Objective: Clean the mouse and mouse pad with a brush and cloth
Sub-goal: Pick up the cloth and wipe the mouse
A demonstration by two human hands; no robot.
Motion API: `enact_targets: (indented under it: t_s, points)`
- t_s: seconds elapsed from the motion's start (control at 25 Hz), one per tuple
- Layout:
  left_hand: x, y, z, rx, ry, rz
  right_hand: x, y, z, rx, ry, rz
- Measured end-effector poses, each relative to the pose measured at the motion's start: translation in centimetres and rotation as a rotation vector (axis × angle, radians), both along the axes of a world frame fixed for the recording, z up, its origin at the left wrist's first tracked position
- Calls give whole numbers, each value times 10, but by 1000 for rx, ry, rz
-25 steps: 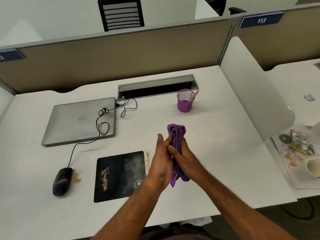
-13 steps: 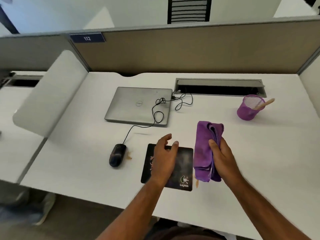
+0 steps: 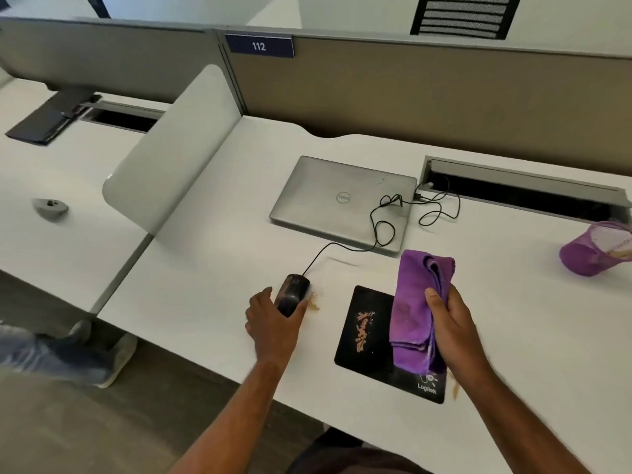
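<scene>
White desk [image 3: 212,268]: left hand [image 3: 273,323] gripping black wired mouse [image 3: 292,294], right hand [image 3: 451,330] clutching bunched purple cloth [image 3: 413,302] over crumb-covered mouse pad [image 3: 369,330].

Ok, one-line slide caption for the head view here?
Left hand grips the mouse beside brown crumbs while the right hand holds a purple cloth over the crumb-strewn mouse pad.

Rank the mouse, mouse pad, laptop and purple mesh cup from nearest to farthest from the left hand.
1. mouse, under the left hand
2. mouse pad, just to its right
3. laptop, behind it
4. purple mesh cup, far right
</scene>
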State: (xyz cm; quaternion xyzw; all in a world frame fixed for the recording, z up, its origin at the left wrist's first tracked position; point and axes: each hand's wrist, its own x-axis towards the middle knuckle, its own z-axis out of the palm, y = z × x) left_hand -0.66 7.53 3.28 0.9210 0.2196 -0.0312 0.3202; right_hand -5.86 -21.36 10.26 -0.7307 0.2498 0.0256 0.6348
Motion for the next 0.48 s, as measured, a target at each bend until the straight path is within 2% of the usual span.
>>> enact_targets:
  t_s: [0.24, 0.48]
  points:
    - [-3, 15, -21, -27, 98, 26, 13, 30, -8, -11, 7, 23]
    - [-4, 17, -32, -101, 9, 22, 20, 53, -9, -29, 10, 32]
